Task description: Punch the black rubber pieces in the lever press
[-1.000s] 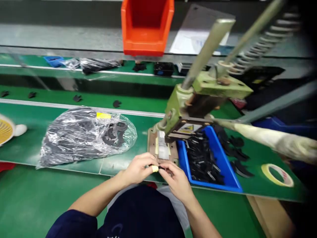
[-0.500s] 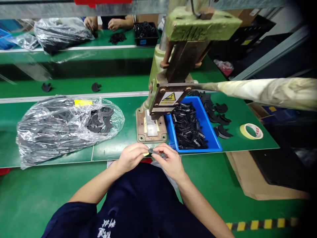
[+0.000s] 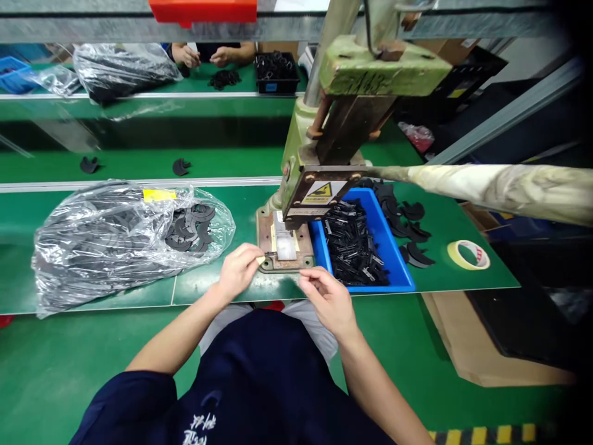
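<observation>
The part (image 3: pixel 269 254) is a thin dark sliver, pinched by its near end between the thumb and forefinger of my left hand (image 3: pixel 238 271), with its far end poking out at 2 o'clock to the near left corner of the base plate (image 3: pixel 262 228); whether it touches the plate I cannot tell. I judge it very light and fairly stiff, small enough to slip or flick out of a loose pinch, so a fingertip hold on the near end, leaving the far end free, suits it best. My right hand (image 3: pixel 328 298) hangs at 4 o'clock from the part, over the table edge, fingers curled toward the thumb; I cannot tell whether it holds anything. The plate sits under the green press (image 3: pixel 384 65), whose wrapped lever (image 3: pixel 500 188) runs off toward 3 o'clock. Just beside the plate at 3 o'clock is the blue tray (image 3: pixel 396 247) of black pieces, with a tape roll (image 3: pixel 450 252) farther out. At 9 o'clock lies a clear bag (image 3: pixel 106 241) of black parts.
</observation>
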`<state>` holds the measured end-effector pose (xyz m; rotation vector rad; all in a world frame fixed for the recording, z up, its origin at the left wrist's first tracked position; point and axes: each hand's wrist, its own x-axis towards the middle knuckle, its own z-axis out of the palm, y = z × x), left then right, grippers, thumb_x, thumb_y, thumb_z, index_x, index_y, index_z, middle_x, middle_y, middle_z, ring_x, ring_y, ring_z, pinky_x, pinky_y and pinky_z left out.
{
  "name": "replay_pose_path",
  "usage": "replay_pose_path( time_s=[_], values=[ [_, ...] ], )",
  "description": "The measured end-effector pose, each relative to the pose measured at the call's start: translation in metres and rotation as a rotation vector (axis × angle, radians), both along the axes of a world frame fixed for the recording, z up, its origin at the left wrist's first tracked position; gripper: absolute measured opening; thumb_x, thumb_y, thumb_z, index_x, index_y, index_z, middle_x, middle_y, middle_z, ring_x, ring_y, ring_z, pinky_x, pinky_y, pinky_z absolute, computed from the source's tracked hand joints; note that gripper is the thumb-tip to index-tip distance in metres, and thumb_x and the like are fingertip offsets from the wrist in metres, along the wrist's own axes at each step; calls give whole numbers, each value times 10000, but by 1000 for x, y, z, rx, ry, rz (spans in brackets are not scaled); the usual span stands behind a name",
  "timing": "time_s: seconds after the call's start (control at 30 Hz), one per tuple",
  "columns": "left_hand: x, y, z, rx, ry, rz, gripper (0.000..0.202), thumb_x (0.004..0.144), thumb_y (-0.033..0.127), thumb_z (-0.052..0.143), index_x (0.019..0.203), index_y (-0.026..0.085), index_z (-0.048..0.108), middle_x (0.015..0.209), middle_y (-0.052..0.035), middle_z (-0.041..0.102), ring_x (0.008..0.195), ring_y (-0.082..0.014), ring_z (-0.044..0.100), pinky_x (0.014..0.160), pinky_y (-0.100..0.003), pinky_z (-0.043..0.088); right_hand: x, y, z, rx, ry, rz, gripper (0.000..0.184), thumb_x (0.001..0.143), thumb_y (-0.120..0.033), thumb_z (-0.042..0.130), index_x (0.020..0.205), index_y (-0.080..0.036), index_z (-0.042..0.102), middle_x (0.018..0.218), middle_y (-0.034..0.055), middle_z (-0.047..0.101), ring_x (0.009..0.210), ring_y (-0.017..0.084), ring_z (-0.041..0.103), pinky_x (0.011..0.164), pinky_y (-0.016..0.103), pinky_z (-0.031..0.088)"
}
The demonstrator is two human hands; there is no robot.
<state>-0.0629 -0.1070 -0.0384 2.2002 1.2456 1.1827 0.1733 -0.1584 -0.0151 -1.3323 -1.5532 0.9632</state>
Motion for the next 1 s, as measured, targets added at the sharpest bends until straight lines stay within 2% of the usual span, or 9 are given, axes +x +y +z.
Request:
replay_pose_path(
  time_s=[0.13, 0.23, 0.53, 0.6, 0.67, 0.77, 0.8, 0.9, 1.0],
  values=[
    [1, 44, -15, -10, 116, 35, 219, 990, 236, 510, 1006, 176, 720, 982, -73, 711, 927, -165, 676, 839, -292, 557, 17, 3, 3, 7, -4, -22, 172, 894, -374, 632, 970, -245, 717, 918, 25, 700, 809, 138, 654, 750, 286, 549],
    [9, 65, -22, -9, 209, 14, 263, 995, 228, 477, 1034, 179, 732, 1014, -79, 702, 945, -169, 673, 853, -282, 550, 29, 4, 8, 19, -1, -49, 175, 893, -374, 634, 967, -240, 718, 912, 26, 699, 805, 139, 653, 744, 288, 551],
    [19, 83, -22, -4, 445, -111, 347, 994, 204, 416, 1120, 204, 740, 1028, -86, 635, 976, -195, 615, 853, -297, 522, 59, 16, 28, 104, 43, -234, 223, 869, -402, 660, 970, -207, 700, 893, 43, 682, 761, 140, 653, 674, 284, 573],
    [21, 85, -20, -7, 458, -118, 360, 966, 169, 426, 1146, 203, 735, 1062, -92, 611, 997, -206, 598, 850, -305, 521, 64, 29, 45, 198, 74, -323, 289, 870, -401, 657, 1097, -222, 665, 1034, 71, 677, 914, 170, 672, 774, 328, 600],
    [23, 85, -19, -15, 465, -118, 370, 951, 157, 430, 1165, 206, 729, 1072, -91, 591, 997, -207, 586, 851, -306, 522, 65, 44, 72, 404, 130, -373, 406, 853, -386, 681, 1230, -251, 611, 1198, 90, 646, 1122, 210, 643, 909, 392, 594],
    [23, 83, -19, -18, 467, -117, 382, 959, 161, 417, 1189, 217, 716, 1057, -82, 579, 986, -195, 579, 861, -299, 521, 58, 64, 125, 830, 297, -267, 590, 782, -457, 755, 1312, -266, 583, 1362, 71, 564, 1333, 250, 537, 1110, 468, 479],
    [23, 82, -20, -18, 468, -116, 386, 959, 160, 414, 1198, 218, 712, 1057, -82, 577, 987, -193, 579, 862, -297, 520, 55, 69, 142, 875, 349, -184, 654, 760, -524, 763, 1328, -261, 575, 1363, 62, 552, 1341, 251, 529, 1164, 481, 417],
    [23, 80, -22, -20, 460, -105, 388, 953, 156, 418, 1203, 212, 710, 1045, -85, 575, 976, -194, 581, 846, -293, 520, 46, 77, 177, 780, 388, -41, 599, 730, -707, 693, 1098, -237, 646, 1005, 36, 604, 1023, 203, 638, 1087, 484, 463],
    [23, 78, -24, -11, 440, -102, 383, 946, 152, 427, 1195, 212, 711, 1041, -82, 582, 966, -191, 580, 837, -288, 514, 42, 74, 176, 749, 307, -19, 532, 716, -801, 613, 783, -275, 564, 689, -23, 492, 680, 156, 547, 844, 432, 541]
  ],
)
